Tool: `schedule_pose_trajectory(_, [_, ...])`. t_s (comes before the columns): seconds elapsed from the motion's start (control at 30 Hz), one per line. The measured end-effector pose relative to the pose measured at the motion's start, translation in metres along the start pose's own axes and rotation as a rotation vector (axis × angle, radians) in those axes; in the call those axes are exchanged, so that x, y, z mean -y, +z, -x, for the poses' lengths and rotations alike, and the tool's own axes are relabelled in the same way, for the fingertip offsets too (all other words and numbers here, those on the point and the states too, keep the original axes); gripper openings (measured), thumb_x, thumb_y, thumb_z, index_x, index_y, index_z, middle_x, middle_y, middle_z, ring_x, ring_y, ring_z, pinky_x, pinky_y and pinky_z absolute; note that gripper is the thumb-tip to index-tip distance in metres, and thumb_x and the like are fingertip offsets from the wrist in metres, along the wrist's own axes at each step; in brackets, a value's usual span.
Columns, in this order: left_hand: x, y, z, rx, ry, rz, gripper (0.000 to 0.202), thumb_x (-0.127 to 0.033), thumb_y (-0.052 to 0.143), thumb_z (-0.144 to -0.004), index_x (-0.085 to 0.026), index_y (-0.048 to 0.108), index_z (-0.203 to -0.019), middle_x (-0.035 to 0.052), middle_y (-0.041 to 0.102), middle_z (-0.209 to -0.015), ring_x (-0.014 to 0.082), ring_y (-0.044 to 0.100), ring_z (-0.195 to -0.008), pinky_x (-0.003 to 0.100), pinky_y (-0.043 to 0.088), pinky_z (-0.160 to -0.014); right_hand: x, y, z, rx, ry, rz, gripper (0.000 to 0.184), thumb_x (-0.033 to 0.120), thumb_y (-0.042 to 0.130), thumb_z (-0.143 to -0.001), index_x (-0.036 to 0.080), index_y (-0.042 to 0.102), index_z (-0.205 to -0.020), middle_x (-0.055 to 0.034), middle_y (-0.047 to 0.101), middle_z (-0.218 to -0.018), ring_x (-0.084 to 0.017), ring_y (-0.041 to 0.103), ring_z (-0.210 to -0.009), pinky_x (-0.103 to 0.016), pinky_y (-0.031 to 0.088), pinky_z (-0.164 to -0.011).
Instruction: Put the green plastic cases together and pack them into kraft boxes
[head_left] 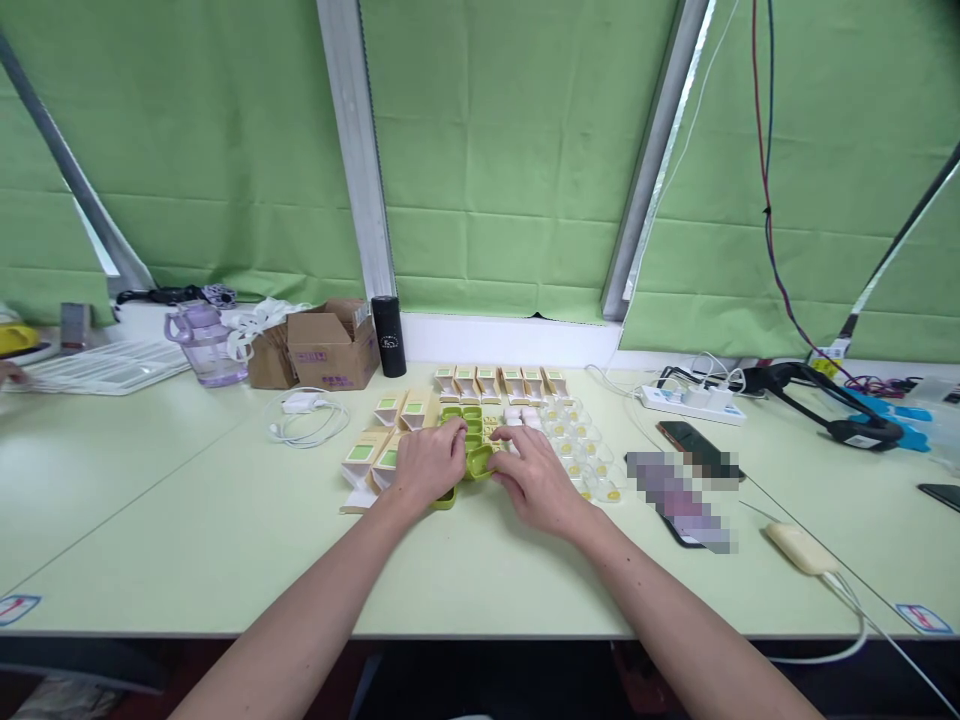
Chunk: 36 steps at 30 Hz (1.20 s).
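Left hand (433,458) and right hand (531,475), apart, flank a green box (478,463); the right touches its edge; grips unclear.

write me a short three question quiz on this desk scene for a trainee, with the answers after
1. What colour is the small container between the left hand and the right hand?
a) black
b) purple
c) green

2. True or false: the black bottle stands upright to the right of the open cardboard box.

3. Fill in the blank: of the two hands, the ____ one is nearer the clear plastic pieces with yellow centres.

Key: 1. c; 2. true; 3. right
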<state>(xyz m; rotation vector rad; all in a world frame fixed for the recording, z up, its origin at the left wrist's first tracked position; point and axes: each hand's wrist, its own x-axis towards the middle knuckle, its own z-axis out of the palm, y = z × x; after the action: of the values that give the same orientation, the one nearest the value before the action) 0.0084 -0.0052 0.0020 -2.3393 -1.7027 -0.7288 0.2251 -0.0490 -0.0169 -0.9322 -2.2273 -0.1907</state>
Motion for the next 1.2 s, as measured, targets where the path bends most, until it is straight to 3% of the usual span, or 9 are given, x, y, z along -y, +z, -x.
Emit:
schedule_pose_trajectory(0.23, [0.004, 0.002, 0.0, -0.064, 0.022, 0.13, 0.031, -0.028, 0.045, -0.105, -0.021, 0.073, -0.119, 0.0056, 0.079, -0.082, 0.026, 0.075, -0.076, 0.034, 0.048, -0.069, -0.011, 0.003, -0.002, -0.175, 0.05, -0.079, 0.024, 0.012, 0.051, -0.105, 0.026, 0.07, -0.108, -0.0097, 0.07, -0.139, -0.03, 0.059, -0.13, -0.051, 0.049, -0.108])
schedule_pose_trajectory(0.4, [0.001, -0.004, -0.002, -0.109, 0.142, 0.308, 0.03, -0.02, 0.049, -0.101, -0.019, 0.067, -0.125, 0.0051, 0.077, -0.086, 0.0241, 0.073, -0.084, 0.039, 0.052, -0.092, -0.016, 0.005, -0.002, -0.223, 0.126, -0.168, 0.029, 0.011, 0.053, -0.101, 0.028, 0.067, -0.121, -0.0105, 0.071, -0.136, -0.032, 0.061, -0.127, -0.052, 0.052, -0.105])
schedule_pose_trajectory(0.5, [-0.003, -0.009, -0.003, -0.084, 0.181, 0.362, 0.038, -0.018, 0.052, -0.099, -0.019, 0.061, -0.136, 0.0073, 0.078, -0.101, 0.0257, 0.072, -0.094, 0.046, 0.047, -0.104, -0.02, 0.009, -0.001, -0.259, 0.21, -0.23, 0.045, 0.012, 0.057, -0.096, 0.029, 0.06, -0.139, -0.0115, 0.07, -0.133, -0.033, 0.062, -0.126, -0.054, 0.053, -0.106])
schedule_pose_trajectory(0.63, [-0.008, -0.011, -0.004, -0.011, 0.23, 0.382, 0.05, -0.021, 0.058, -0.097, -0.021, 0.051, -0.147, 0.0127, 0.073, -0.128, 0.0313, 0.067, -0.12, 0.052, 0.041, -0.112, -0.03, 0.017, -0.003, -0.335, 0.279, -0.314, 0.049, 0.014, 0.06, -0.093, 0.027, 0.057, -0.14, -0.0128, 0.067, -0.135, -0.033, 0.062, -0.128, -0.055, 0.053, -0.109])
schedule_pose_trajectory(0.87, [-0.016, -0.01, -0.02, -0.005, 0.297, 0.334, 0.055, -0.018, 0.064, -0.095, -0.025, 0.047, -0.147, 0.014, 0.064, -0.14, 0.0357, 0.054, -0.137, 0.055, 0.04, -0.113, -0.043, 0.021, -0.016, -0.357, 0.297, -0.427, 0.052, 0.016, 0.062, -0.095, 0.029, 0.05, -0.143, -0.0124, 0.067, -0.14, -0.031, 0.062, -0.136, -0.057, 0.047, -0.117])
schedule_pose_trajectory(1.03, [-0.02, -0.001, -0.033, -0.048, 0.241, 0.418, 0.051, -0.014, 0.061, -0.095, -0.025, 0.048, -0.144, 0.0126, 0.064, -0.137, 0.0326, 0.057, -0.133, 0.054, 0.042, -0.112, -0.046, 0.021, -0.032, -0.371, 0.352, -0.48, 0.052, 0.017, 0.062, -0.094, 0.028, 0.047, -0.142, -0.0126, 0.069, -0.136, -0.03, 0.066, -0.13, -0.052, 0.05, -0.11])
schedule_pose_trajectory(1.2, [-0.018, 0.007, -0.024, -0.119, 0.199, 0.483, 0.041, -0.014, 0.061, -0.097, -0.024, 0.054, -0.136, 0.0107, 0.067, -0.134, 0.0304, 0.059, -0.134, 0.051, 0.042, -0.117, -0.046, 0.026, -0.03, -0.373, 0.393, -0.489, 0.053, 0.017, 0.065, -0.092, 0.027, 0.047, -0.141, -0.0123, 0.07, -0.134, -0.029, 0.068, -0.127, -0.049, 0.051, -0.104])
